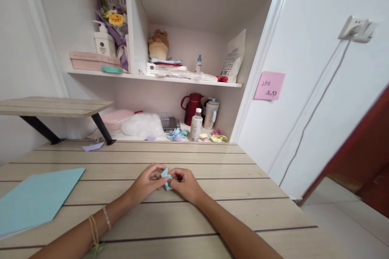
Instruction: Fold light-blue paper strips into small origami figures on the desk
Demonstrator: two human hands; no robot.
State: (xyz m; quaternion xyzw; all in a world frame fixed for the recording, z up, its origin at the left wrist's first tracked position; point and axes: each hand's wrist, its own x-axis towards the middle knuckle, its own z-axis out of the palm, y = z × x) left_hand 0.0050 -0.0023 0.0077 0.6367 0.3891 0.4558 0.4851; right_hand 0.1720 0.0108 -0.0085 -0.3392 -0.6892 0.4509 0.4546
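Note:
A small folded piece of light blue paper [166,178] sits between my two hands, just above the wooden desk [194,214]. My left hand [148,182] pinches its left side with curled fingers. My right hand [184,184] grips its right side, fingers closed on it. Both wrists rest low over the desk. Bracelets circle my left forearm.
A stack of light blue sheets [35,200] lies at the desk's left. A small purple paper [92,146] lies further back. Folded paper pieces [178,134], a bottle [196,125], a red jug [191,108] and a cup stand in the shelf niche. A raised wooden shelf [51,106] is at the left. A pink note [269,85] sticks to the wall.

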